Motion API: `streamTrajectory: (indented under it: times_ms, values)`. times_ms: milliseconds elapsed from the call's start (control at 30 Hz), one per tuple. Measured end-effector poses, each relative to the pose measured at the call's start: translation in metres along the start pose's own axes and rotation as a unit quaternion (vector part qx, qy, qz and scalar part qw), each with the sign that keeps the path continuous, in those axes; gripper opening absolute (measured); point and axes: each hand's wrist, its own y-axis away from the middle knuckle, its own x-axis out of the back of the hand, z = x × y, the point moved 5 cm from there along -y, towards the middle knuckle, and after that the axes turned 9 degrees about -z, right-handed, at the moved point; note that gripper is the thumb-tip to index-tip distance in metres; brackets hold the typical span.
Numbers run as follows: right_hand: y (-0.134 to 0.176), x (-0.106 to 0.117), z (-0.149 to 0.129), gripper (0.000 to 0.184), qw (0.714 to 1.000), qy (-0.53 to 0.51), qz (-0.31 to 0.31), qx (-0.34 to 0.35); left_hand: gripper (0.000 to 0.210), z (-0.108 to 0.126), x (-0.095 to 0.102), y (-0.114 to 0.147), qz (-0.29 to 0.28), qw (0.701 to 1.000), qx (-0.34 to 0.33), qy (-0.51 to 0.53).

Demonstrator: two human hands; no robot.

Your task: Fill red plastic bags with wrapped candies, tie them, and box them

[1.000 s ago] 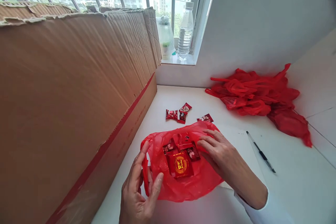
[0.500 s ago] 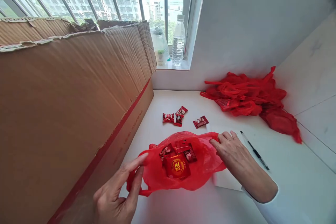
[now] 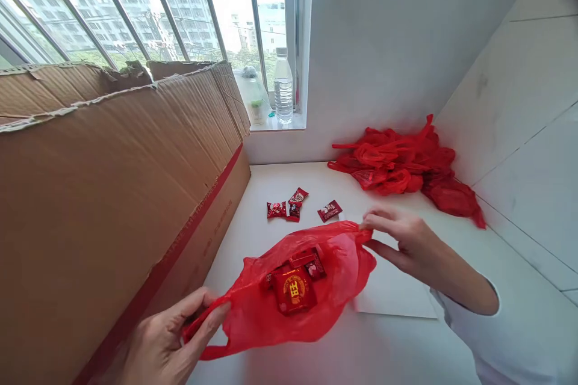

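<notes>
- My left hand [image 3: 165,343] has pinched the red bag [image 3: 289,295] handle, near left
- My right hand [image 3: 406,243] now grips its far rim, stretching the bag with the packets [image 3: 293,283] inside

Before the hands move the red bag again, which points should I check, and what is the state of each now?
1. Left hand pinches one end of the red bag: ok.
2. Right hand pinches the other end: ok.
3. Packets inside the bag lie together in the middle: ok.
4. Whether the bag has any tear: cannot tell.
5. Loose candies lie apart on the white table, beyond the bag: ok.
6. White sheet lies partly under the bag, so it may shift: not ok.
</notes>
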Motion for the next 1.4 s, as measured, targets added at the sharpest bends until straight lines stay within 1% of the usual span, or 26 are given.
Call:
streamTrajectory:
  times_ms: [67, 100, 167, 233, 267, 333, 433, 500, 533, 567, 633, 667, 700, 767, 800, 867, 900, 967, 1033, 1100, 1167, 1233, 1267, 1333, 1367, 1400]
  values:
    - [-0.001, 0.017, 0.004, 0.004, 0.992, -0.118, 0.053, 0.004, 0.047, 0.001, 0.001, -0.002, -0.074, 0.989, -0.03, 0.125]
    - [-0.003, 0.022, 0.008, 0.006, 0.98, -0.184, 0.073, -0.001, 0.046, 0.002, 0.003, -0.003, -0.09, 0.976, -0.042, 0.195]
    - [-0.009, 0.023, 0.02, 0.011, 0.939, -0.329, 0.1, -0.015, 0.037, 0.004, 0.011, -0.006, -0.072, 0.945, -0.052, 0.314]
    - [-0.016, 0.019, 0.03, 0.015, 0.888, -0.441, 0.128, -0.025, 0.028, 0.014, 0.017, -0.011, -0.031, 0.93, -0.082, 0.357]
    - [-0.02, 0.017, 0.033, 0.015, 0.87, -0.471, 0.143, -0.025, 0.028, 0.023, 0.018, -0.013, -0.019, 0.935, -0.108, 0.337]
    - [-0.026, 0.016, 0.03, 0.015, 0.853, -0.497, 0.16, -0.016, 0.036, 0.051, 0.016, -0.017, -0.011, 0.953, -0.188, 0.238]
    - [-0.035, 0.016, 0.004, 0.015, 0.85, -0.507, 0.144, 0.02, 0.061, 0.096, 0.001, -0.021, 0.024, 0.953, -0.29, 0.083]
    - [-0.041, 0.016, -0.023, 0.013, 0.856, -0.501, 0.117, 0.057, 0.072, 0.118, -0.02, -0.025, 0.003, 0.95, -0.311, 0.029]
    - [-0.043, 0.016, -0.036, 0.011, 0.861, -0.491, 0.104, 0.077, 0.074, 0.124, -0.034, -0.028, -0.025, 0.953, -0.302, 0.01]
    - [-0.043, 0.016, -0.05, 0.009, 0.87, -0.474, 0.092, 0.098, 0.069, 0.127, -0.046, -0.03, -0.05, 0.955, -0.291, -0.007]
    - [-0.042, 0.016, -0.073, 0.006, 0.895, -0.416, 0.061, 0.15, 0.039, 0.128, -0.064, -0.032, -0.067, 0.956, -0.285, -0.025]
    - [-0.04, 0.016, -0.082, 0.005, 0.904, -0.383, 0.038, 0.187, 0.023, 0.126, -0.069, -0.032, -0.067, 0.955, -0.287, -0.023]
    - [-0.038, 0.015, -0.089, 0.006, 0.907, -0.353, 0.015, 0.228, 0.016, 0.124, -0.071, -0.031, -0.067, 0.956, -0.287, -0.013]
    - [-0.033, 0.017, -0.09, 0.01, 0.903, -0.325, 0.005, 0.28, 0.024, 0.117, -0.069, -0.031, -0.082, 0.961, -0.263, 0.021]
    - [-0.033, 0.019, -0.085, 0.014, 0.904, -0.325, 0.023, 0.278, 0.027, 0.113, -0.067, -0.031, -0.097, 0.965, -0.24, 0.041]
    - [-0.039, 0.018, -0.067, 0.019, 0.916, -0.325, 0.062, 0.227, 0.03, 0.108, -0.061, -0.031, -0.116, 0.972, -0.189, 0.079]
    - [-0.043, 0.014, -0.059, 0.021, 0.922, -0.326, 0.059, 0.202, 0.031, 0.107, -0.059, -0.032, -0.118, 0.974, -0.167, 0.099]
    - [-0.052, -0.002, -0.051, 0.022, 0.92, -0.348, -0.001, 0.181, 0.039, 0.104, -0.056, -0.035, -0.107, 0.975, -0.131, 0.145]
    - [-0.058, -0.017, -0.048, 0.019, 0.904, -0.387, -0.044, 0.176, 0.045, 0.101, -0.056, -0.04, -0.092, 0.972, -0.104, 0.187]
    - [-0.061, -0.024, -0.043, 0.014, 0.904, -0.401, -0.013, 0.146, 0.046, 0.097, -0.059, -0.045, -0.096, 0.967, -0.087, 0.219]
    - [-0.061, -0.025, -0.036, 0.011, 0.91, -0.398, 0.059, 0.101, 0.044, 0.093, -0.062, -0.05, -0.112, 0.96, -0.081, 0.244]
    - [-0.059, -0.024, -0.032, 0.009, 0.903, -0.407, 0.12, 0.063, 0.044, 0.091, -0.065, -0.053, -0.137, 0.949, -0.068, 0.276]
    - [-0.057, -0.022, -0.033, 0.009, 0.897, -0.412, 0.149, 0.052, 0.045, 0.089, -0.066, -0.053, -0.16, 0.94, -0.054, 0.295]
    - [-0.046, -0.016, -0.042, 0.007, 0.892, -0.402, 0.202, 0.049, 0.049, 0.088, -0.071, -0.053, -0.236, 0.911, -0.014, 0.337]
    - [-0.039, -0.013, -0.051, 0.007, 0.897, -0.381, 0.216, 0.063, 0.049, 0.089, -0.073, -0.051, -0.28, 0.89, -0.003, 0.359]
    - [-0.032, -0.01, -0.063, 0.008, 0.908, -0.351, 0.208, 0.094, 0.047, 0.09, -0.073, -0.049, -0.315, 0.869, -0.003, 0.381]
